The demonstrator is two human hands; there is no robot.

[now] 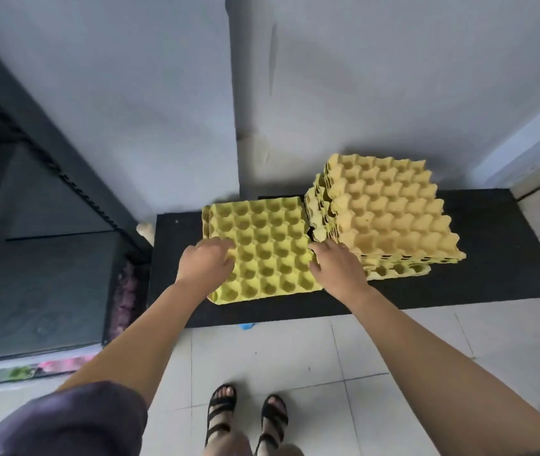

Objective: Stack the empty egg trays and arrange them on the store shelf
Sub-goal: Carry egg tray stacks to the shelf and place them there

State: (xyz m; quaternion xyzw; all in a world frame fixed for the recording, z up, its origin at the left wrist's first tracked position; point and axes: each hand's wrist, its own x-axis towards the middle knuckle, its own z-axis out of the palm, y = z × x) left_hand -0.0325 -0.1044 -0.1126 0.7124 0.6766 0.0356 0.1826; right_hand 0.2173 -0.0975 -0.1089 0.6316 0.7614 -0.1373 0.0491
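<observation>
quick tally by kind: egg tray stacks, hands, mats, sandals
egg tray stacks: 2 (green-yellow stack, taller tan stack)
hands: 2 (left hand, right hand)
black mat: 1
sandals: 2
total: 7
single trays inside each stack can't be counted from this view

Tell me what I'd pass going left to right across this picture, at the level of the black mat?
Dark shelf unit → left hand → low green tray pile → right hand → taller yellow tray stack → bare black mat.
</observation>
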